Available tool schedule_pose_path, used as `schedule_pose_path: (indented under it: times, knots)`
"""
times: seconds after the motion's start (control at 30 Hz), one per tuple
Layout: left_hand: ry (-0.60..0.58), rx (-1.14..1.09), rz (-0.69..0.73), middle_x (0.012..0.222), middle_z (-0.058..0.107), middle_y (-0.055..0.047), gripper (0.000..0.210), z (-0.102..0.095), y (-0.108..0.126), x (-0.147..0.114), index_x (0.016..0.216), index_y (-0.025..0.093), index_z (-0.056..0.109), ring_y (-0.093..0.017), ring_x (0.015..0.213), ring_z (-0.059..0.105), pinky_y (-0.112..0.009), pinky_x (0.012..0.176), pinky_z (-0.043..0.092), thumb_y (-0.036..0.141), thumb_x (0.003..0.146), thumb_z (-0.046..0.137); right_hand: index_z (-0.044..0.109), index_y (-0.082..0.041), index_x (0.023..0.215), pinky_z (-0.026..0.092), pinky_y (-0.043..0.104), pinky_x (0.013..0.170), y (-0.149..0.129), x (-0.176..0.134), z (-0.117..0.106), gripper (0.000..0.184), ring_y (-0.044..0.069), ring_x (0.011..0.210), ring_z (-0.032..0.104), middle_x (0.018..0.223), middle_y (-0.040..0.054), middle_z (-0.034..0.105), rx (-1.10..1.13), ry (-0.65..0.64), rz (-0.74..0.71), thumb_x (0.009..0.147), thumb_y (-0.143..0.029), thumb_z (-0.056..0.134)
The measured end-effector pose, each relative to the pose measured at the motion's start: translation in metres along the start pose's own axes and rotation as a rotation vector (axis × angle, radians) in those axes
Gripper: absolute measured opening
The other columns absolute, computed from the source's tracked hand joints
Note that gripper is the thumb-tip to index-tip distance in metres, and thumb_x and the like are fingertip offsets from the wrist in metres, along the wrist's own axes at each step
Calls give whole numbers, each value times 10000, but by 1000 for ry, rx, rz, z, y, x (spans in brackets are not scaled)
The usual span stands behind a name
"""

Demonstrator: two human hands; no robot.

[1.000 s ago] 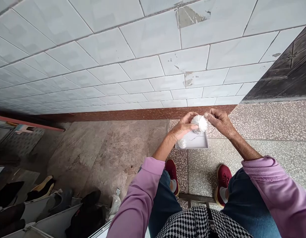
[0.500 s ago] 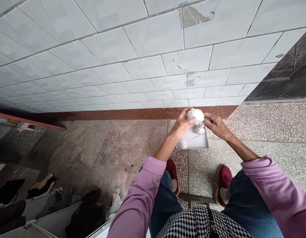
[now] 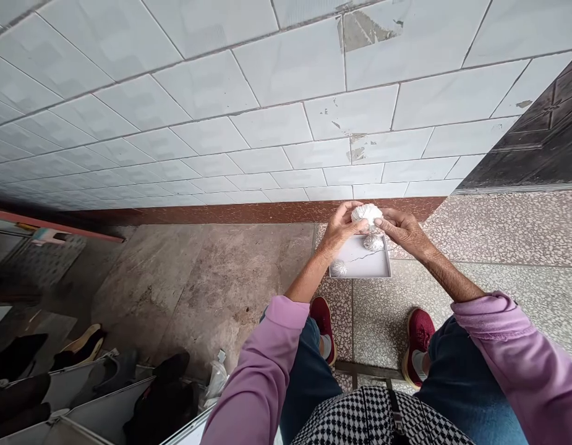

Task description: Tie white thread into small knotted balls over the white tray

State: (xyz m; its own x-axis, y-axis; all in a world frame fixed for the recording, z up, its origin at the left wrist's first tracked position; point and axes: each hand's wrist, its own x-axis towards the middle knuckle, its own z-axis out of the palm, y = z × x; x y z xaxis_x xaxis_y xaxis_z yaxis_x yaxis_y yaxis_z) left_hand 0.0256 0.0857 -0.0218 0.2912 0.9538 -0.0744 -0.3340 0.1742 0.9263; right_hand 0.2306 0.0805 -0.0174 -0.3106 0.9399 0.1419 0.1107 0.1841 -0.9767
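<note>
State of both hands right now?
Left hand: closed on the white ruffled bundle.
Right hand: thumb and fingers at the bundle's other side; can't tell if gripping.

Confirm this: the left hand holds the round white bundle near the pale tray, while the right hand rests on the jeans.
Not quite: the head view shows the right hand touching the round white bundle, not on the jeans. The rest stands.

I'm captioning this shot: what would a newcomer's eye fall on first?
Probably the white ball, held between the left hand and right hand, by the far edge of a shallow box. Next, perhaps, the pale tiled wall across the top, then the red shoes lower down.
</note>
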Motion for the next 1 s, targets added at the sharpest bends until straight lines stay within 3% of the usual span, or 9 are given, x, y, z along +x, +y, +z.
schedule_pose_path:
  times: [0.2, 0.3, 0.43, 0.53, 0.6, 0.7, 0.83, 0.93, 1.0]
  knots:
    - [93, -91, -30, 1269, 741, -115, 674, -4, -7, 9, 1187, 218, 691, -255, 1088, 715, -403, 909, 610, 453, 629, 988, 755, -145, 1152, 445, 311, 627, 18, -1, -5, 581, 184, 673, 572, 795, 51, 673, -128, -9, 22, 1037, -676, 550]
    - [138, -102, -24, 1192, 753, -117, 620, -9, -9, 14, 1121, 196, 704, -265, 1078, 726, -429, 940, 603, 501, 644, 958, 735, -162, 1013, 435, 333, 661, 26, -4, 3, 520, 201, 675, 574, 771, 61, 661, -279, -77, -27, 1055, -617, 488]
    - [213, 88, 84, 1183, 750, -96, 604, -14, -14, 19, 1157, 208, 699, -258, 1082, 718, -398, 950, 575, 493, 676, 926, 685, -194, 902, 411, 333, 669, 15, -11, 20, 434, 188, 633, 547, 704, 35, 617, -365, -229, -44, 1088, -508, 451]
    - [251, 315, 183, 1222, 754, -100, 664, -16, -15, 19, 1198, 200, 710, -268, 1123, 702, -368, 984, 545, 423, 625, 960, 683, -195, 906, 419, 322, 667, -3, -12, 18, 466, 185, 666, 561, 735, 32, 622, -301, -195, -90, 1107, -550, 458]
    - [201, 387, 155, 1235, 761, -111, 677, -14, -12, 18, 1205, 191, 730, -271, 1110, 704, -367, 972, 544, 407, 611, 973, 677, -194, 892, 426, 316, 664, -11, -9, 9, 513, 186, 691, 565, 752, 33, 622, -254, -101, -130, 1097, -624, 486]
    - [7, 374, 31, 1207, 775, -116, 642, -11, -5, 14, 1220, 188, 759, -265, 1066, 712, -368, 932, 542, 426, 657, 958, 655, -202, 842, 404, 311, 641, -15, -3, -9, 570, 167, 657, 511, 719, 17, 583, -245, 48, -164, 1062, -712, 530]
    - [-244, 266, -122, 1145, 783, -126, 594, -7, 0, 9, 1214, 186, 786, -266, 1073, 710, -390, 953, 532, 424, 693, 942, 592, -214, 756, 360, 307, 596, -8, 2, -21, 601, 148, 609, 437, 653, -7, 507, -255, 106, -145, 1020, -753, 586]
    - [-313, 99, -172, 1121, 779, -139, 622, -5, -4, 8, 1216, 179, 785, -265, 1073, 715, -411, 990, 534, 432, 673, 954, 566, -217, 733, 350, 301, 587, 0, 4, -21, 600, 145, 610, 418, 648, -15, 476, -202, 120, -128, 1002, -752, 611]
    - [-282, -23, -153, 1129, 775, -138, 638, -4, -7, 9, 1213, 186, 780, -269, 1096, 715, -412, 1001, 537, 439, 656, 958, 550, -217, 731, 354, 298, 597, 6, 6, -19, 599, 146, 621, 423, 661, -15, 474, -163, 121, -107, 1005, -748, 597]
